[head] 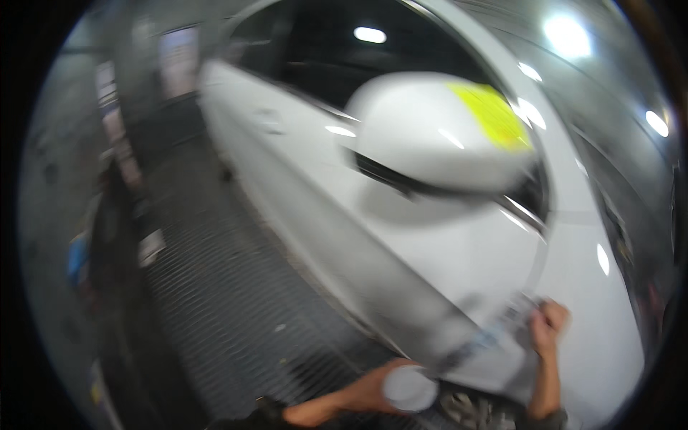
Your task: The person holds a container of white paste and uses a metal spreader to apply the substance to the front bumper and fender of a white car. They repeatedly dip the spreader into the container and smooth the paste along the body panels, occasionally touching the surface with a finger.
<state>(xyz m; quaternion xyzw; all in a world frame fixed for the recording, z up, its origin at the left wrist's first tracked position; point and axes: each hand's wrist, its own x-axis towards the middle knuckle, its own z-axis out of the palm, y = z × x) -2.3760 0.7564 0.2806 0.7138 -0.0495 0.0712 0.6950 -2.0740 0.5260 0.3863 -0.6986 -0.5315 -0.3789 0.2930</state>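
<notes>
My left hand point(371, 388) is at the bottom, its fingers wrapped around a white round object point(410, 389), perhaps a roll or a cup seen end-on. My right hand point(547, 325) is closed over the car's front fender, at one end of a blurred, partly clear strip-like item point(486, 336). The strip slants down and left towards the white object; whether the two are joined cannot be told. Both hands are beside a white car point(484, 258). Above them its white side mirror point(430, 129) juts out, with a bright yellow patch point(492, 115) on its shell.
The car's wheel point(473, 411) lies just below my hands. Dark ribbed flooring point(231, 290) runs along the car's side, and a long dark band point(129, 301) passes further left. A pale panel point(180, 62) stands at the back. Motion blurs much of the view.
</notes>
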